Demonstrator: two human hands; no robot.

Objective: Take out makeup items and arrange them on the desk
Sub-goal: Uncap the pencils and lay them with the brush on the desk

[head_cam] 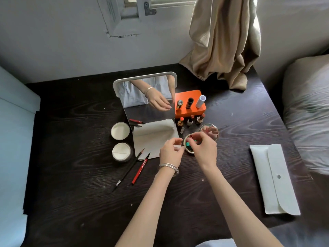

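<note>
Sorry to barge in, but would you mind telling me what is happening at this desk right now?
A person is setting out makeup on a dark wooden desk. Both hands work on a small round compact: the right hand reaches into it from above while the left hand steadies its side. Its open lid stands just behind. Three lipsticks already stand before an orange box, beside a standing mirror. Two pencils lie to the left, and a white pouch to the right.

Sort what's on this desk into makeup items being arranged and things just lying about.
Part of the job:
round compact, held by left hand and right hand
lipsticks
orange box
powder jars
two pencils
white pouch

Lying about:
mirror
curtain
</note>
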